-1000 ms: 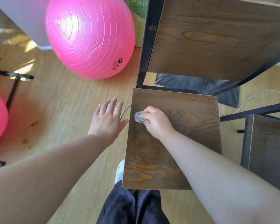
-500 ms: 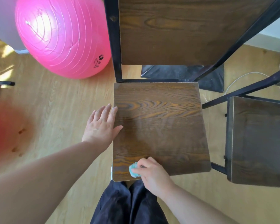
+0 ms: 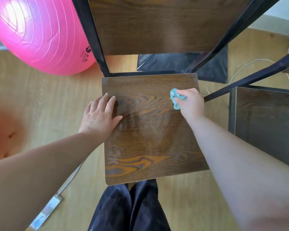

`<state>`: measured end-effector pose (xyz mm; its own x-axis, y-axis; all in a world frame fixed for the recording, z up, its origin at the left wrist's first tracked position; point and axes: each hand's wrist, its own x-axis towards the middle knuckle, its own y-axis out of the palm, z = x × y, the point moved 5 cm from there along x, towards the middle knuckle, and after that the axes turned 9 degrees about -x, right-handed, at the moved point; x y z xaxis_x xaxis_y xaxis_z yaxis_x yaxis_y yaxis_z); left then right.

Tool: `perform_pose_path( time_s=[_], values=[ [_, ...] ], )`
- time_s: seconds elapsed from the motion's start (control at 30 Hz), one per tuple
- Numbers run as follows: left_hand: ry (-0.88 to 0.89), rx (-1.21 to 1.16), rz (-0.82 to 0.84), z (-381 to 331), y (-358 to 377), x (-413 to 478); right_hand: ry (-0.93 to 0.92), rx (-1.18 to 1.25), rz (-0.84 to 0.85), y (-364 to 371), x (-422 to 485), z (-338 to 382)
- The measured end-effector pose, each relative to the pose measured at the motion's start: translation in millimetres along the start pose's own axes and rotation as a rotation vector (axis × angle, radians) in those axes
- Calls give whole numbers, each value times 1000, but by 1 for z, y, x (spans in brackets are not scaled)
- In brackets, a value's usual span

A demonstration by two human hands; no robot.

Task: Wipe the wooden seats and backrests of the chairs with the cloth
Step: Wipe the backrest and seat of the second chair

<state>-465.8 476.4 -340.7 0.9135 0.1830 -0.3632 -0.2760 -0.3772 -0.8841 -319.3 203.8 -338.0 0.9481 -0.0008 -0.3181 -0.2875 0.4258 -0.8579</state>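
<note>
The right hand [image 3: 191, 104] is curling its fingers around the bunched teal cloth [image 3: 175, 99], pressing it onto the wooden seat [image 3: 148, 147] near the seat's far right corner. The left hand [image 3: 100, 117] is lying flat on the seat's left edge, fingers straight and together.
</note>
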Motion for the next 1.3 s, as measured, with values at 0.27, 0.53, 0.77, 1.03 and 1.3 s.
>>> perform_pose_path(
  time_s=[0.27,0.53,0.77,1.03,1.3],
  values=[
    [-8,7,17,-6,4,3,-89,-250,-61,19,-8,18],
    [-40,-5,27,-7,6,-6,-380,-298,-26,65,-39,92],
    [-30,21,104,-6,16,-43,-638,-218,74,89,-98,75],
    [28,56,198,-25,36,-73,-729,-161,297,100,-190,35],
    [78,72,145,-71,30,-29,-180,57,-70,6,-70,-23]
  ],
)
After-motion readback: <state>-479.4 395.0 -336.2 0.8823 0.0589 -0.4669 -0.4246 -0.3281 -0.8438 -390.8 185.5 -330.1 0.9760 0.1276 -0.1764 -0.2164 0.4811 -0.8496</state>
